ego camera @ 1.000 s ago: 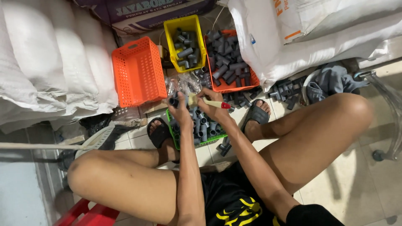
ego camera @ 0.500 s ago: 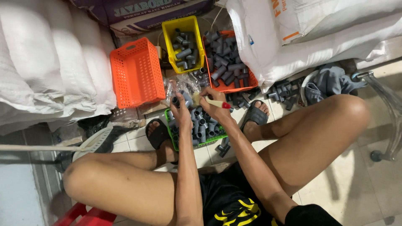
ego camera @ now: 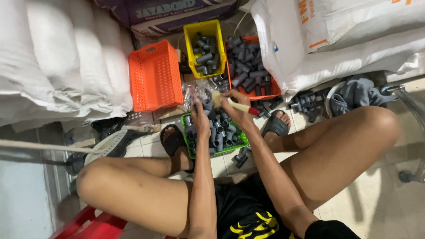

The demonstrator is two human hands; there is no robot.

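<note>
Left hand point(ego camera: 201, 118) is clamped on a grey pipe fitting point(ego camera: 206, 104), held above the green basket point(ego camera: 187, 146) of like fittings (on the floor, between the feet). Right hand point(ego camera: 235, 109) grips a brush point(ego camera: 232, 103), bristles touching the fitting.

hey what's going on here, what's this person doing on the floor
A person sits on the tiled floor with a green basket of grey pipe fittings between their sandalled feet. The left hand holds one grey fitting above the basket, while the right hand holds a small brush against it. Ahead lie a yellow basket and an orange tray, both holding more fittings, and an orange basket on its side.
</note>
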